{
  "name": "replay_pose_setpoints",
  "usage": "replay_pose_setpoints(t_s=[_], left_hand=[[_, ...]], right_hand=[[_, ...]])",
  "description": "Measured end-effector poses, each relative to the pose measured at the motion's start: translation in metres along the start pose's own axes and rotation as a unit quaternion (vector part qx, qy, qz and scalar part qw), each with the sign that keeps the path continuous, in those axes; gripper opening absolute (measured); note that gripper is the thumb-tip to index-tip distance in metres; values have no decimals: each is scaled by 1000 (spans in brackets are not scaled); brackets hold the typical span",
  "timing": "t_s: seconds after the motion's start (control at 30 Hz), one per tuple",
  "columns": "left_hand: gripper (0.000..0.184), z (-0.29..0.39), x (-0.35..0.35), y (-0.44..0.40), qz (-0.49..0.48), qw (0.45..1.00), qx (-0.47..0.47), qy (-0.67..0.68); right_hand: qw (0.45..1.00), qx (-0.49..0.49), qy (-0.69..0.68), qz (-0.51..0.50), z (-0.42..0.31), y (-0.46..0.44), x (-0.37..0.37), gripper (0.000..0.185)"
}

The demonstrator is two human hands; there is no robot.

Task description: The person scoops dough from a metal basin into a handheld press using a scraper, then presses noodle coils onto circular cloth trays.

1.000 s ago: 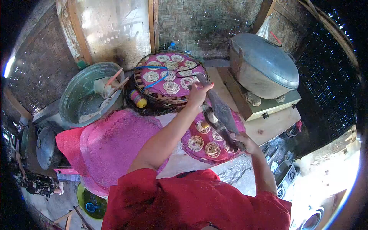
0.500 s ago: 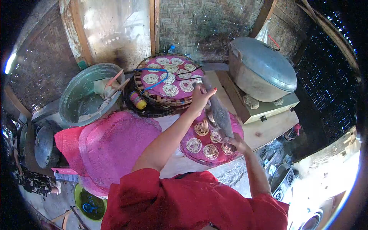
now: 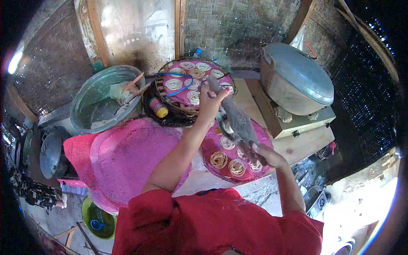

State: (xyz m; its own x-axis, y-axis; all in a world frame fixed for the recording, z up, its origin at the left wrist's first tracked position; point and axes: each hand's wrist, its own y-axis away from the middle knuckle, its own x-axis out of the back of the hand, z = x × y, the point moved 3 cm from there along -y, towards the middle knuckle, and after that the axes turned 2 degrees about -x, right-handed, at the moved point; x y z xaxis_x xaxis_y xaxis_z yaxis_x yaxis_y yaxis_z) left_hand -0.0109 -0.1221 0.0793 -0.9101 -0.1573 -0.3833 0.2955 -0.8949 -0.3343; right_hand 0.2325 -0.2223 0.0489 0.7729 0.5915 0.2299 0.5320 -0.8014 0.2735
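Observation:
A dark wooden press-like tool slants over a pink round mat that bears several coiled noodle nests. My left hand is wrapped round the tool's upper end, near the nests on the round woven tray behind. At the lower right end, my right hand is closed on the same tool. Some nests under the tool are partly hidden. Further back, the woven tray holds a pink mat with more noodle nests and a blue cord.
A large green basin with dough and sticks stands at the left. Stacked pink mats lie before it. At the right a big lidded pot sits on a stove. A yellow-and-pink roll lies beside the tray.
Both hands have shifted with the tool over the front mat, the left hand slightly leftward. The whole view has moved a little.

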Motion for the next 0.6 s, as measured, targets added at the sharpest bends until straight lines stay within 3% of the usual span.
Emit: replay_pose_setpoints(t_s=[0.03,0.1,0.17,0.23,0.3,0.43,0.53,0.6], left_hand=[[34,-6,5,5,23,998,60,19],[40,-27,17,8,47,996,20,71],[39,-41,33,18,89,992,83,15],[39,-48,39,26,104,992,75,11],[37,-63,44,27,120,984,97,89],[36,-49,47,19,110,985,75,107],[41,-33,54,15,104,992,72,-12],[38,-15,44,24,120,989,79,42]], right_hand=[[999,-30,33,-22,-4,-2,0,60],[995,-58,67,-45,-5,-6,-3,62],[993,-94,56,-31,8,-13,-7,62],[994,-98,41,-32,43,-29,-4,60],[994,-103,25,-36,47,-33,-6,58],[995,-91,50,0,14,-32,-16,58],[996,-80,42,0,16,-32,-15,55],[997,-74,34,-12,17,-29,-12,54]])
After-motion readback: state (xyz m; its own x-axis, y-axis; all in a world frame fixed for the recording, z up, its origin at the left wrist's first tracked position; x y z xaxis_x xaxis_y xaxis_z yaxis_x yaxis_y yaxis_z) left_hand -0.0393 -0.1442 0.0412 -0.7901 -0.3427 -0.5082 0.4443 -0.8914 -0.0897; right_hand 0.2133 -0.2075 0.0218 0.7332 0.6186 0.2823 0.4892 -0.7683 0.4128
